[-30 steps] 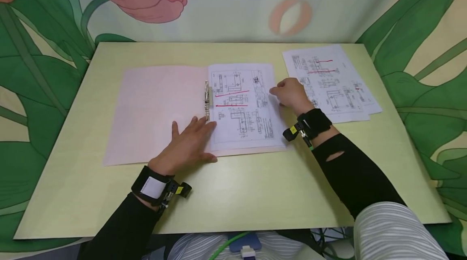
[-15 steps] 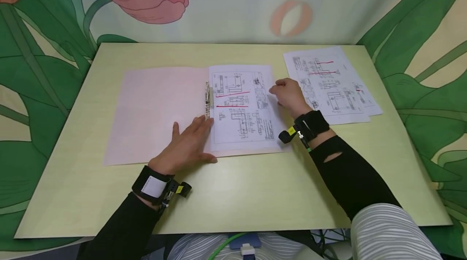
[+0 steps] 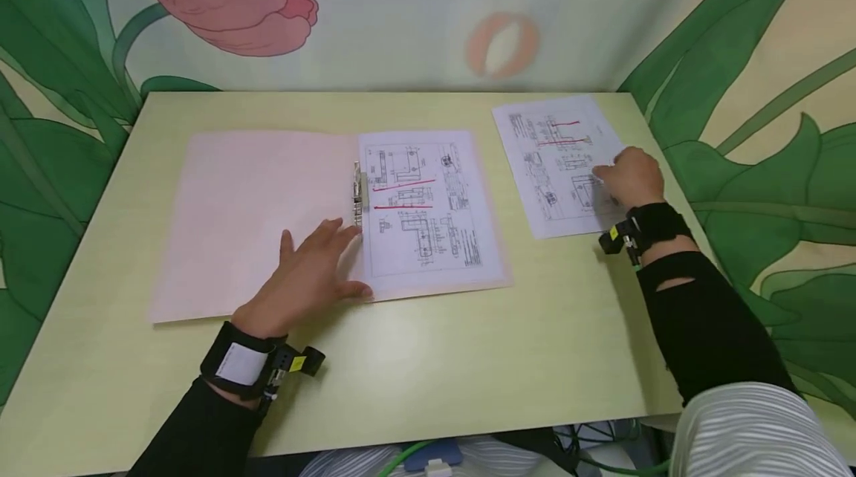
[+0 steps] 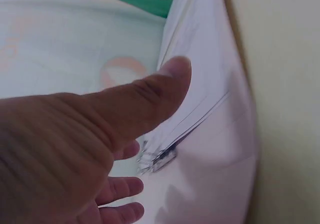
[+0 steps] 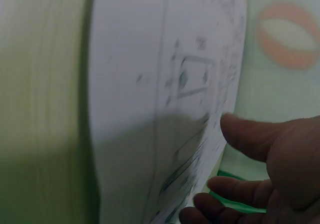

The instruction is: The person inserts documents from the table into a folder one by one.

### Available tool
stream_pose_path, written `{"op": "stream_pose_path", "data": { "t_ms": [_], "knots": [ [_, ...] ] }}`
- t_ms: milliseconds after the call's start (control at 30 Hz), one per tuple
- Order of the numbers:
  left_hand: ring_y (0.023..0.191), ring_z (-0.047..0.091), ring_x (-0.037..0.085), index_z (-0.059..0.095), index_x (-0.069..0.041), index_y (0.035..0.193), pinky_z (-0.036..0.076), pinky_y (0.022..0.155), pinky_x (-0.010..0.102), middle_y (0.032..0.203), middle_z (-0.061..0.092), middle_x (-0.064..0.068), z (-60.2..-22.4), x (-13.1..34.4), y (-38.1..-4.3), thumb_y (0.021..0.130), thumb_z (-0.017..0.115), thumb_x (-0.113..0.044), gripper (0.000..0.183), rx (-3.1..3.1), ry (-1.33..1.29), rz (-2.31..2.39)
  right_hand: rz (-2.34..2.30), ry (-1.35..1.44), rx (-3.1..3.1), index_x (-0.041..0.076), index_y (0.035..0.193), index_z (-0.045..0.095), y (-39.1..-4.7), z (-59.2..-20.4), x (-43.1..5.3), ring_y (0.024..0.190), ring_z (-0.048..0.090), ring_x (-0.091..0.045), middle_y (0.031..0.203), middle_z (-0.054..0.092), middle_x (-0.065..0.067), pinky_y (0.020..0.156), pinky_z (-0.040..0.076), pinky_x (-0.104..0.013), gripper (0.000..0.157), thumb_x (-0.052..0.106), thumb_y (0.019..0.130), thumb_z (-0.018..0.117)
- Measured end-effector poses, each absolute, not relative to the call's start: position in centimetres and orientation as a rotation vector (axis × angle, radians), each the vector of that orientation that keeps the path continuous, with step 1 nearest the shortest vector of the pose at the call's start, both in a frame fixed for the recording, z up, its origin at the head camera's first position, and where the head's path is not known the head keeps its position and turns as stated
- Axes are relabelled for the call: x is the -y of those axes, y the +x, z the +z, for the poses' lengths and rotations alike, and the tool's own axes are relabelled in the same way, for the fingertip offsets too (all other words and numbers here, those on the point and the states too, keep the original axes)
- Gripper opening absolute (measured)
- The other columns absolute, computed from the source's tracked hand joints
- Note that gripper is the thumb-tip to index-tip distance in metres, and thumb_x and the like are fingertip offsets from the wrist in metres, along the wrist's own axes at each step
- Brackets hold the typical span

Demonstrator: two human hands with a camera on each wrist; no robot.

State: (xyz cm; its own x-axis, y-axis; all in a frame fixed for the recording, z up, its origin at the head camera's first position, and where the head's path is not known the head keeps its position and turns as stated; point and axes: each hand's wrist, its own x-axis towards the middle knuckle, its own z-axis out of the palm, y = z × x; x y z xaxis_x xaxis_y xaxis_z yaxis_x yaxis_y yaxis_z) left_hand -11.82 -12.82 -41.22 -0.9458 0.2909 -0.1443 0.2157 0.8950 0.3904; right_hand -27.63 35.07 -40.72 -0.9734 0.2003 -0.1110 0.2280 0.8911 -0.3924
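Note:
A pale pink folder (image 3: pixel 254 217) lies spread on the table, with a metal clip (image 3: pixel 357 195) along its fold. Drawing sheets (image 3: pixel 435 239) with red lines lie on its right half. My left hand (image 3: pixel 297 284) rests by the fold with fingers spread, just below the clip. In the left wrist view its thumb (image 4: pixel 145 101) stands apart from the other fingers. My right hand (image 3: pixel 635 176) is over the right part of the loose drawing sheets (image 3: pixel 535 165). The right wrist view shows the thumb (image 5: pixel 250 136) and fingers apart; whether they press the paper, I cannot tell.
Pale yellow table (image 3: pixel 455 365) runs under everything. A curtain (image 3: pixel 394 24) with a pink flower and green leaves hangs behind and at both sides. A green cable (image 3: pixel 404 456) passes below the front edge.
My right hand has moved right, from the folder's right edge onto the loose sheets. The left hand stays near the clip. The head view has shifted slightly.

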Motion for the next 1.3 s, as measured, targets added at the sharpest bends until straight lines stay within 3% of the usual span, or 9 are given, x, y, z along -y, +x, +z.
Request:
{"op": "stream_pose_path", "data": {
  "t_ms": [133,433,567,700,833,967,1033,1133,1300],
  "knots": [
    [0.142,0.024,0.036,0.038,-0.011,0.147,0.005,0.103,0.079,0.153,0.035,0.019,-40.7,14.1,-12.3,0.073,0.08,-0.048,0.093,-2.867,0.291,0.585,-0.487,0.283,-2.917,-0.013,0.092,0.062,-27.9,-41.9,-37.1,0.071,0.053,-0.038,0.082,0.058,-0.025,0.049,0.042,-0.039,0.06,0.047,0.088,0.062],
    [0.145,0.017,0.034,0.034,-0.01,0.149,0.005,0.11,0.072,0.155,0.032,0.017,-40.6,14.8,-13.5,0.076,0.077,-0.05,0.094,-2.839,0.268,0.599,-0.653,0.29,-2.755,-0.015,0.105,0.053,-29.0,-41.4,-39.3,0.068,0.056,-0.029,0.084,0.058,-0.022,0.051,0.045,-0.035,0.066,0.043,0.081,0.073],
    [0.146,0.013,0.034,0.035,-0.01,0.149,0.0,0.11,0.072,0.156,0.029,0.018,-40.8,14.6,-13.8,0.073,0.08,-0.048,0.097,-2.833,0.261,0.576,-0.651,0.253,-2.761,-0.018,0.116,0.051,-28.7,-40.4,-39.8,0.075,0.058,-0.035,0.097,0.058,-0.031,0.054,0.047,-0.036,0.064,0.037,0.087,0.066],
    [0.146,0.011,0.035,0.036,-0.008,0.148,-0.002,0.109,0.073,0.157,0.027,0.019,-40.8,14.8,-13.7,0.071,0.082,-0.048,0.098,-2.822,0.246,0.554,-0.593,0.142,-2.824,-0.019,0.123,0.049,-27.9,-36.9,-38.5,0.076,0.059,-0.038,0.103,0.057,-0.037,0.053,0.049,-0.038,0.06,0.034,0.095,0.053],
    [0.146,0.011,0.035,0.037,-0.008,0.148,-0.002,0.109,0.073,0.157,0.027,0.019,-40.7,15.2,-13.4,0.071,0.082,-0.049,0.098,-2.835,0.238,0.531,-0.661,0.164,-2.929,-0.011,0.121,0.057,-26.4,-32.3,-35.6,0.062,0.062,-0.028,0.094,0.063,-0.029,0.046,0.05,-0.04,0.058,0.041,0.098,0.048],
    [0.147,0.009,0.034,0.036,-0.008,0.148,-0.004,0.109,0.073,0.158,0.025,0.019,-40.9,15.0,-13.3,0.07,0.082,-0.05,0.1,-2.829,0.241,0.556,-1.085,0.321,-2.986,0.003,0.131,0.059,-24.5,-30.4,-32.7,0.063,0.065,-0.013,0.103,0.067,-0.016,0.048,0.054,-0.028,0.054,0.043,0.096,0.054],
    [0.147,0.008,0.034,0.035,-0.008,0.149,-0.005,0.109,0.073,0.158,0.024,0.019,-41.0,14.9,-13.4,0.07,0.082,-0.05,0.101,-2.822,0.244,0.567,-1.467,0.363,-2.898,0.01,0.132,0.06,-23.5,-31.1,-31.3,0.069,0.067,-0.01,0.109,0.068,-0.01,0.053,0.055,-0.022,0.05,0.04,0.092,0.062],
    [0.147,0.008,0.033,0.035,-0.008,0.149,-0.005,0.109,0.073,0.158,0.024,0.018,-41.1,14.8,-13.4,0.07,0.081,-0.052,0.102,-2.822,0.256,0.559,-2.003,0.343,-2.63,0.01,0.123,0.066,-21.8,-33.8,-28.8,0.078,0.07,-0.013,0.109,0.071,-0.007,0.057,0.056,-0.02,0.044,0.031,0.085,0.071],
    [0.147,0.008,0.033,0.034,-0.008,0.149,-0.004,0.109,0.073,0.159,0.024,0.017,-41.4,14.4,-13.7,0.069,0.081,-0.053,0.104,-2.83,0.281,0.556,-2.065,0.272,-2.415,0.007,0.125,0.064,-19.6,-38.5,-25.1,0.087,0.07,-0.018,0.113,0.069,-0.011,0.065,0.058,-0.026,0.045,0.03,0.088,0.069]
  ]
}}
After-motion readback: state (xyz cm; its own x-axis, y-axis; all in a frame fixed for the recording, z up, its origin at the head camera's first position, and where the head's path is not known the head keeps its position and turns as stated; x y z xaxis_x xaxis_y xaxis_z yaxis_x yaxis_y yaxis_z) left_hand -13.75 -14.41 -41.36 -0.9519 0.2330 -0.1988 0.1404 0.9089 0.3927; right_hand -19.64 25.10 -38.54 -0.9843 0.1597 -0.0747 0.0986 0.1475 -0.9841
